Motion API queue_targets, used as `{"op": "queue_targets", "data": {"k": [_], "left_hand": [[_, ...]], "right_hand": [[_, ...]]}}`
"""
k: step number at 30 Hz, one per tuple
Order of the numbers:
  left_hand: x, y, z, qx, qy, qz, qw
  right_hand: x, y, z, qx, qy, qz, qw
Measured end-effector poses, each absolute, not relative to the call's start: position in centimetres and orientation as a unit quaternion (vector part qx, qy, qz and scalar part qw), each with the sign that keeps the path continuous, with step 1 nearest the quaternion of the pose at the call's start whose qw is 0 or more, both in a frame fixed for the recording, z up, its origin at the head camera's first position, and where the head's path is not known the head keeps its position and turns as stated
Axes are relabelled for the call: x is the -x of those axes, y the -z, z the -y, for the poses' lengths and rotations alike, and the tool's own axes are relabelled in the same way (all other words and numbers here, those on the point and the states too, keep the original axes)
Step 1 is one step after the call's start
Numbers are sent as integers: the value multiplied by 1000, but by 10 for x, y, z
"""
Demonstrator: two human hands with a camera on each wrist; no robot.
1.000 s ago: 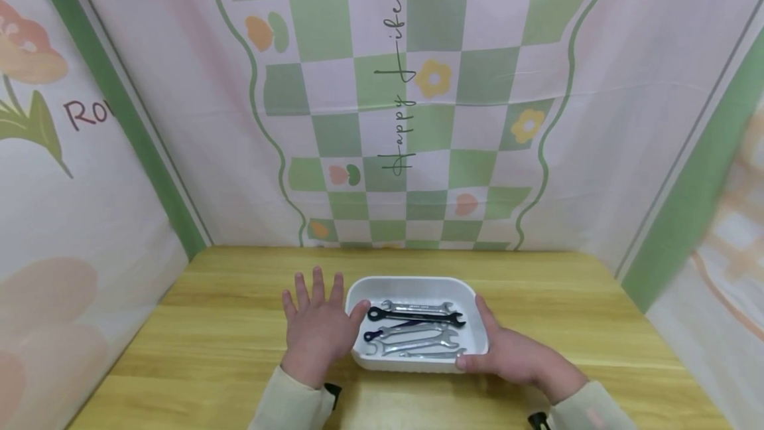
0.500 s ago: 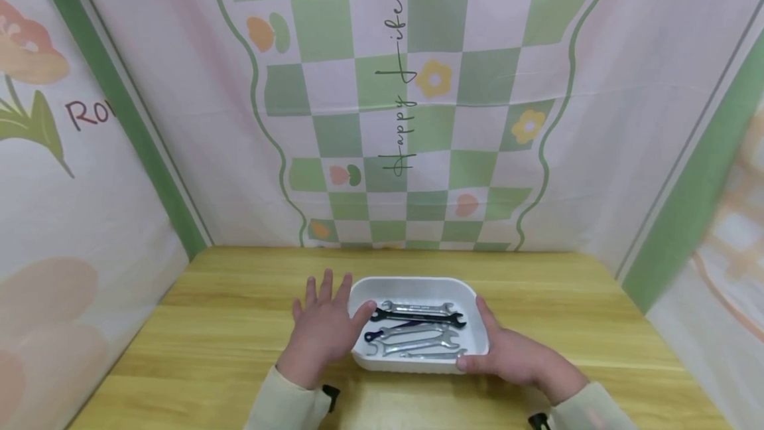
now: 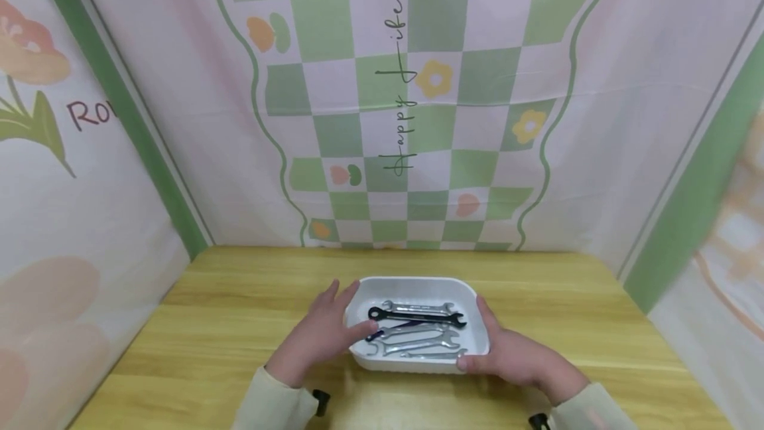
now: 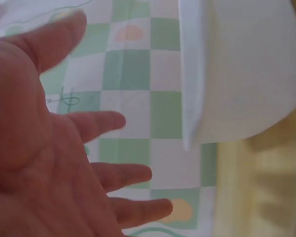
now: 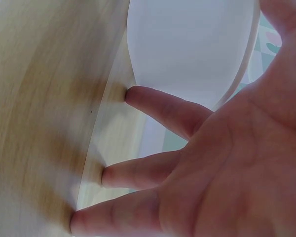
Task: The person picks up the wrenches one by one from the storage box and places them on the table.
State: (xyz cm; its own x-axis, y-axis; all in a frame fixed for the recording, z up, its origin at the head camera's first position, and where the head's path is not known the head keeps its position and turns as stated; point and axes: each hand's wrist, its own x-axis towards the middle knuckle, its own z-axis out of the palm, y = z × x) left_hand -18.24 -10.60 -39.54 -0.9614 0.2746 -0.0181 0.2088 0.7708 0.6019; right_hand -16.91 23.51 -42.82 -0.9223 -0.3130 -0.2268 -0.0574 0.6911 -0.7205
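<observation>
At lower centre of the frame, white tray [image 3: 412,365] of wrenches [image 3: 416,316], probably stiff, slick and metal-laden, best gripped at both ends, between left hand [image 3: 322,332], spread wide, and right hand [image 3: 513,353], likewise splayed.

Both forearms enter low in the head view and angle inward, covered by pale sleeves [image 3: 277,400] that leave the wrists bare. The left hand [image 3: 319,330] is held with its thumb [image 3: 361,332] pointing across toward the other hand. From the left wrist its palm shows, with three fingers [image 4: 121,176] nearly straight and spaced apart. The right hand [image 3: 504,350] has its thumb and foremost finger spread well apart. From the right wrist, three fingers [image 5: 138,170] extend straight and splayed, the thumb only partly visible.
</observation>
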Motion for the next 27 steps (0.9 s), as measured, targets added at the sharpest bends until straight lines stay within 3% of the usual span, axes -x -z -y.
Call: {"op": "queue_targets", "data": {"k": [12, 27], "left_hand": [[181, 416, 116, -137, -411, -894, 115], [183, 425, 120, -108, -392, -906, 118]], "right_hand": [[168, 428, -235, 110, 380, -904, 163], [168, 427, -235, 114, 381, -904, 159]]}}
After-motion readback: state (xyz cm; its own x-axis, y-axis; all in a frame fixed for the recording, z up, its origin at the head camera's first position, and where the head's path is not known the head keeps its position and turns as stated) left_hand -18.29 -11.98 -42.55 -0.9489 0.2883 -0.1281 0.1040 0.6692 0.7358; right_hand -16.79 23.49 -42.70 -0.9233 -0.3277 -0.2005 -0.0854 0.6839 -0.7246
